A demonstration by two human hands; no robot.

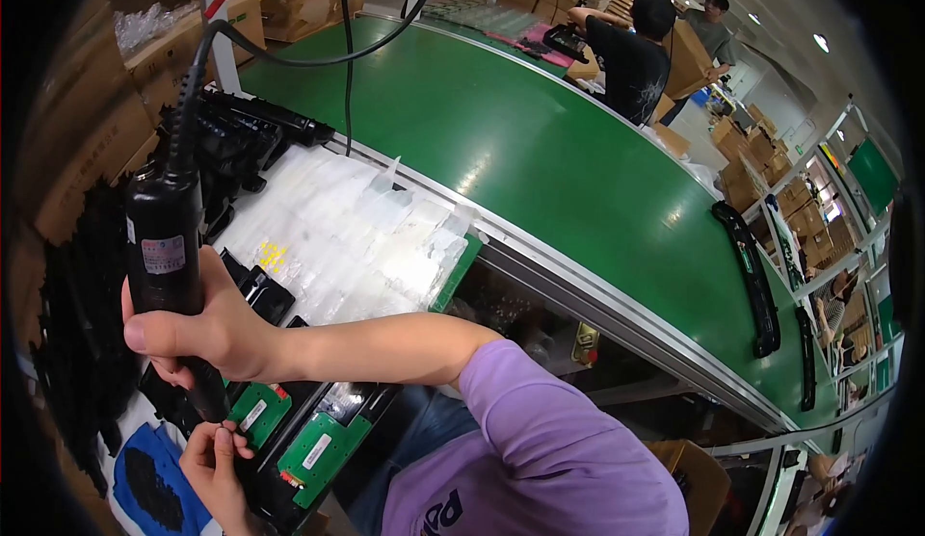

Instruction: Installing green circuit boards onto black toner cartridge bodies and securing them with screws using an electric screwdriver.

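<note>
My right hand (217,329) is wrapped round the body of a black corded electric screwdriver (166,209), which points down at a black plastic housing (279,449). Thumb and fingers of my left hand (217,469) are pinched together close by the screwdriver's tip. Whatever they hold is too small to make out. Beside them a green circuit board (260,416) with a white label lies in the housing. A second green circuit board (321,454) sits to its right. The screwdriver's lower end partly covers the spot where it meets the work.
White foam sheets (337,218) cover the bench beyond my arm. Black plastic parts (82,295) are heaped at left, near a blue cloth (145,478). A green conveyor belt (540,170) carries long black parts (752,281). The screwdriver's cable (318,62) loops overhead. Two people stand beyond the belt.
</note>
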